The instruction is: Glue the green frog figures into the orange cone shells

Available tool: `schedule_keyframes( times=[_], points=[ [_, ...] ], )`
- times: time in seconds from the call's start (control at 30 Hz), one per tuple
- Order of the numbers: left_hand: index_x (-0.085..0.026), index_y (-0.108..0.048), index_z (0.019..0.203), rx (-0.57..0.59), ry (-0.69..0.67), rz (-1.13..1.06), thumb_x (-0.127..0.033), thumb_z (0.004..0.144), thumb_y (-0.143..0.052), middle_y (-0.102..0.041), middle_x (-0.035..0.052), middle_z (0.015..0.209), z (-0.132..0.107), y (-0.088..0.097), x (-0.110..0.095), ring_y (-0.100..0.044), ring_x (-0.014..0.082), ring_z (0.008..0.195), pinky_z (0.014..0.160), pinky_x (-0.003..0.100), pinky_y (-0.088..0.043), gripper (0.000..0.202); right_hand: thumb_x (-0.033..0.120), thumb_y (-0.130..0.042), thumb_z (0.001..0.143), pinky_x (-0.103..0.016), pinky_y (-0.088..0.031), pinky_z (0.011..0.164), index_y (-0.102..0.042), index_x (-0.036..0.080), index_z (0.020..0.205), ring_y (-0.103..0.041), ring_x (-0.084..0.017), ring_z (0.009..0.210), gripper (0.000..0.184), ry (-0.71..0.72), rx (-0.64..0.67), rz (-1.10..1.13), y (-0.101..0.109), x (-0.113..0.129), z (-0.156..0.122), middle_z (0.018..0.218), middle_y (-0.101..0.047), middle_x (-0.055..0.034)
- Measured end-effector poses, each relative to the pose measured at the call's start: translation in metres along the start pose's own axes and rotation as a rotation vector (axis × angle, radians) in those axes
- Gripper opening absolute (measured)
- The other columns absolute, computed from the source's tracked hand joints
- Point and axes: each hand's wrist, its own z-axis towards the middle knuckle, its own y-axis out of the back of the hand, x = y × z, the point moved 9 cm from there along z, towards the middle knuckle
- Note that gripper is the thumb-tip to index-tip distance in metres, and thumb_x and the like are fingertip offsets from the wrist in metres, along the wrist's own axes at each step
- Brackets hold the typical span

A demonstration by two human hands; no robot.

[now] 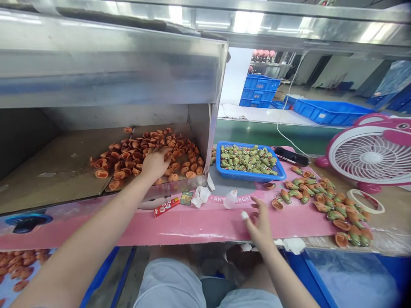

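Note:
My left hand [156,163] reaches into a metal-fronted bin and rests on a heap of small orange hollow pieces [126,156] shaped like pointed cups. Its fingers are slightly apart, with the tips partly hidden among the pieces. Above the pink mat [205,226] is my right hand [259,222], fingers apart and holding nothing, a white cover on one fingertip. Just beyond it stands a small translucent bottle [230,199]. Right of that hand lie several orange pieces with green figures in them [345,207]. A blue basket [221,171] holds many small green figures [247,159].
A pink fan [374,156] stands at the right, near a tape roll [365,201] and a phone [291,156]. Crumpled tissue [201,196] and a red packet [167,207] lie before the bin. The bin's metal edge [215,107] rises beside the basket. Blue crates [260,90] are stacked behind.

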Motion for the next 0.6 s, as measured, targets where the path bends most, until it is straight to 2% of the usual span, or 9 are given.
schedule_keyframes(
  times=[0.1,0.23,0.33,0.47,0.6],
  points=[
    [-0.019,-0.062,0.095,0.068,-0.048,0.078,-0.016,0.075,-0.045,-0.062,0.0076,0.102,0.038,-0.024,-0.003,-0.049,0.0249,0.102,0.086,0.036,-0.037,0.026,0.029,-0.054,0.07,-0.041,-0.042,0.08,-0.033,0.02,0.122,-0.045,-0.024,0.102,0.057,0.024,0.063,0.037,-0.035,0.01,0.004,0.118,-0.042,-0.0115],
    [-0.016,-0.061,0.093,0.133,-0.089,0.179,-0.016,0.075,-0.05,-0.06,0.0101,0.101,0.056,-0.045,-0.008,-0.047,0.0268,0.104,0.081,0.04,-0.04,0.021,0.026,-0.054,0.069,-0.043,-0.038,0.084,-0.045,0.02,0.111,-0.046,-0.025,0.099,0.044,0.012,0.085,0.044,-0.056,0.005,0.012,0.105,-0.052,-0.0086],
    [-0.014,-0.057,0.099,0.149,-0.113,0.236,-0.022,0.079,-0.048,-0.057,0.0099,0.106,0.057,-0.049,-0.007,-0.046,0.0259,0.106,0.081,0.043,-0.039,0.023,0.026,-0.053,0.071,-0.04,-0.04,0.078,-0.049,0.02,0.104,-0.049,-0.024,0.091,0.034,-0.026,0.093,0.062,-0.058,-0.001,0.013,0.095,-0.056,-0.0064],
    [-0.014,-0.055,0.099,0.163,-0.111,0.295,-0.029,0.081,-0.048,-0.057,0.0086,0.105,0.059,-0.046,-0.001,-0.05,0.0233,0.101,0.08,0.042,-0.04,0.025,0.028,-0.05,0.075,-0.034,-0.043,0.071,-0.045,0.019,0.106,-0.053,-0.021,0.082,0.033,-0.081,0.061,0.13,-0.054,-0.006,0.01,0.09,-0.056,-0.0054],
    [-0.012,-0.056,0.093,0.145,-0.061,0.34,-0.028,0.082,-0.045,-0.059,0.0088,0.096,0.061,-0.035,0.008,-0.054,0.0225,0.095,0.075,0.039,-0.043,0.023,0.031,-0.047,0.078,-0.033,-0.042,0.075,-0.04,0.018,0.11,-0.054,-0.02,0.087,0.035,-0.114,-0.012,0.217,-0.048,-0.01,0.008,0.096,-0.056,-0.0066]
  ],
)
